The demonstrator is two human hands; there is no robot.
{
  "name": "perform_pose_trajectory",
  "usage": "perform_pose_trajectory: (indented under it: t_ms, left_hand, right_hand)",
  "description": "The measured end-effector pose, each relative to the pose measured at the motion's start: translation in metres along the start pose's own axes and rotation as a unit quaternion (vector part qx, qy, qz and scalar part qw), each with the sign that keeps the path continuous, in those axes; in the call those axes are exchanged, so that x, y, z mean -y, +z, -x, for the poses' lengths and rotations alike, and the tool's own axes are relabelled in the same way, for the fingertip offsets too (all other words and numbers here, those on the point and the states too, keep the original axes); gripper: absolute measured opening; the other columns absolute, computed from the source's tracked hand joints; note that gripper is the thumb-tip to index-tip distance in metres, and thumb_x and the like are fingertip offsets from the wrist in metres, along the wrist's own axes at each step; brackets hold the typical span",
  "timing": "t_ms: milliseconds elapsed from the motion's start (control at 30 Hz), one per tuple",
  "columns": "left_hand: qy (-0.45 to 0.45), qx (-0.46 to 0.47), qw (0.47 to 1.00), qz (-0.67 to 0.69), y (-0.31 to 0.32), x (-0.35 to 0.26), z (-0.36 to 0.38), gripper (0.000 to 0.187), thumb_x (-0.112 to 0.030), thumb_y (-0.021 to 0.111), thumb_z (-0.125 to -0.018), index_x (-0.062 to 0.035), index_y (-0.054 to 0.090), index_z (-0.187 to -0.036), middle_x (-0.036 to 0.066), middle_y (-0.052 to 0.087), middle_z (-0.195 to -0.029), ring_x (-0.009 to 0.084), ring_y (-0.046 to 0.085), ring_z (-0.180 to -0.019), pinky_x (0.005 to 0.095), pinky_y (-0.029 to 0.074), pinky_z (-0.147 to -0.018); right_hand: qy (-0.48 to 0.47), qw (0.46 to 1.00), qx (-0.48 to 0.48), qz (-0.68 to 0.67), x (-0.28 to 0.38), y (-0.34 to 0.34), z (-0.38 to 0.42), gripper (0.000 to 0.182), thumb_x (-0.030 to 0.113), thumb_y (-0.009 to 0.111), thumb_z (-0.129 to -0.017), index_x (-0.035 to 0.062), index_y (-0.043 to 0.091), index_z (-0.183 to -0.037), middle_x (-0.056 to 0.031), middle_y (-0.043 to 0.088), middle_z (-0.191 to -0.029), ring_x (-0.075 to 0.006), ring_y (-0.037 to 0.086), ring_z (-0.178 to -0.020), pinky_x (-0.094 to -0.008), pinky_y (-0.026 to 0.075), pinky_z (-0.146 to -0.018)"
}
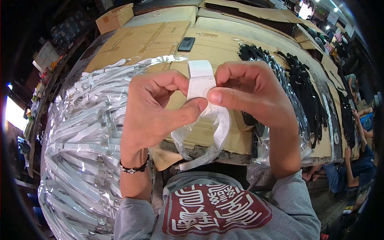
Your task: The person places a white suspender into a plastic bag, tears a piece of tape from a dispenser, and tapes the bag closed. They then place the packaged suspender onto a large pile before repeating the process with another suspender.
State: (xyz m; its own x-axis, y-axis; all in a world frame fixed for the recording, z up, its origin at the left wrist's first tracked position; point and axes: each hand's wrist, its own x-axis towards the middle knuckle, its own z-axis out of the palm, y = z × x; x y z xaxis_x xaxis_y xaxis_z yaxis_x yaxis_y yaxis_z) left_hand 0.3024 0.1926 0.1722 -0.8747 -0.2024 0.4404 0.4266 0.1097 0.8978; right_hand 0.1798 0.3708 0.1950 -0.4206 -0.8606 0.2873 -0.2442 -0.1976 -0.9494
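Observation:
A white belt (200,73) is held up in front of my chest, its stitched, folded end at the top and the rest hanging in a loose curl below. My left hand (156,106) pinches the left edge of that end between thumb and bent fingers. From the other side, my right hand (254,92) pinches it too, the thumb pressing on its face. Clear plastic seems to cling around the hanging part. Beside my left arm lies a big pile of white belts (84,140) in clear plastic.
Cardboard sheets (140,42) cover the table, with a black phone (186,44) on them. Black belts (302,88) lie in bundles at the right, some in plastic. An open carton (114,19) stands at the far left. Another person (352,170) sits at the right edge.

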Motion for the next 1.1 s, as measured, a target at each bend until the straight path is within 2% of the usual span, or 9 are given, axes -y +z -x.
perform_pose_trajectory:
  t_ms: [133,367,533,633,733,833,933,1033,1100]
  left_hand:
    - [-0.004,0.014,1.0,-0.007,-0.003,0.004,-0.002,0.011,0.006,0.077,-0.077,0.0022,0.068,-0.082,0.002,0.07,-0.083,0.0041,0.058,-0.078,0.0209,0.045,-0.074]
    - [-0.026,0.038,0.998,-0.045,0.001,0.001,-0.001,0.01,0.003,0.079,-0.079,0.0007,0.07,-0.083,0.0,0.07,-0.082,0.0038,0.059,-0.078,0.0212,0.046,-0.073]
    - [-0.008,0.03,0.999,-0.039,-0.002,-0.002,-0.003,0.013,0.002,0.083,-0.079,0.0014,0.072,-0.087,0.001,0.071,-0.085,0.0062,0.061,-0.081,0.0228,0.047,-0.074]
    - [0.045,0.032,0.995,-0.08,-0.002,-0.013,-0.004,0.016,0.002,0.084,-0.078,0.0021,0.072,-0.088,0.003,0.072,-0.087,0.0077,0.062,-0.083,0.0237,0.048,-0.076]
    - [0.04,0.032,0.996,-0.079,-0.003,-0.024,-0.004,0.027,0.004,0.086,-0.073,0.0056,0.071,-0.095,0.011,0.073,-0.095,0.0138,0.067,-0.087,0.0293,0.052,-0.083]
    - [0.07,0.025,0.996,-0.051,-0.006,-0.021,-0.007,0.02,-0.001,0.085,-0.078,0.0046,0.072,-0.091,0.007,0.073,-0.091,0.0101,0.064,-0.086,0.0249,0.049,-0.08]
    - [0.051,0.007,0.999,-0.014,-0.005,-0.018,-0.004,0.021,-0.006,0.082,-0.085,0.0059,0.07,-0.098,0.007,0.072,-0.094,0.0093,0.064,-0.087,0.0238,0.049,-0.079]
    - [0.019,-0.046,0.996,0.077,-0.004,-0.002,0.004,0.021,-0.01,0.075,-0.093,0.0057,0.068,-0.105,0.006,0.072,-0.094,0.0078,0.062,-0.087,0.0219,0.048,-0.077]
    - [-0.006,-0.062,0.994,0.087,0.006,0.005,0.01,0.021,-0.01,0.071,-0.095,0.0054,0.068,-0.108,0.005,0.071,-0.095,0.0066,0.061,-0.087,0.021,0.047,-0.076]
  right_hand:
    - [-0.047,0.993,0.013,0.108,-0.004,-0.009,-0.006,0.017,0.014,0.076,-0.089,-0.0005,0.068,-0.088,0.0036,0.062,-0.076,-0.0013,0.053,-0.072,-0.0207,0.045,-0.065]
    - [0.025,0.977,0.125,0.169,0.003,-0.025,-0.02,0.031,0.023,0.078,-0.088,0.0013,0.065,-0.071,0.0071,0.053,-0.06,-0.0004,0.045,-0.057,-0.0199,0.033,-0.051]
    - [0.051,0.984,0.108,0.136,0.012,-0.02,-0.025,0.033,0.026,0.079,-0.088,0.0026,0.065,-0.068,0.0065,0.052,-0.058,-0.0005,0.041,-0.053,-0.0235,0.029,-0.047]
    - [0.103,0.969,0.141,0.175,0.036,-0.021,-0.027,0.02,0.015,0.079,-0.088,-0.0021,0.073,-0.097,0.0039,0.067,-0.078,-0.0004,0.057,-0.07,-0.0198,0.044,-0.062]
    - [0.055,0.971,0.13,0.191,0.038,-0.017,-0.029,0.017,0.011,0.076,-0.088,-0.002,0.072,-0.098,0.0039,0.067,-0.078,-0.0002,0.057,-0.071,-0.0195,0.044,-0.064]
    - [0.022,0.975,0.104,0.197,0.038,-0.011,-0.029,0.015,0.008,0.074,-0.089,-0.002,0.072,-0.099,0.0033,0.067,-0.081,-0.0007,0.058,-0.073,-0.0197,0.045,-0.066]
    - [-0.014,0.981,0.062,0.181,0.029,-0.005,-0.026,0.013,0.006,0.073,-0.089,-0.0023,0.071,-0.098,0.0027,0.067,-0.084,-0.0015,0.058,-0.075,-0.0204,0.045,-0.067]
    - [-0.073,0.993,-0.014,0.095,0.004,0.0,-0.026,0.029,0.013,0.073,-0.088,-0.0003,0.056,-0.07,0.0064,0.049,-0.063,-0.0007,0.041,-0.06,-0.0235,0.032,-0.051]
    - [-0.067,0.996,-0.047,0.039,-0.009,0.005,-0.024,0.024,0.012,0.073,-0.089,-0.0001,0.058,-0.073,0.0063,0.052,-0.066,-0.001,0.043,-0.062,-0.0225,0.035,-0.053]
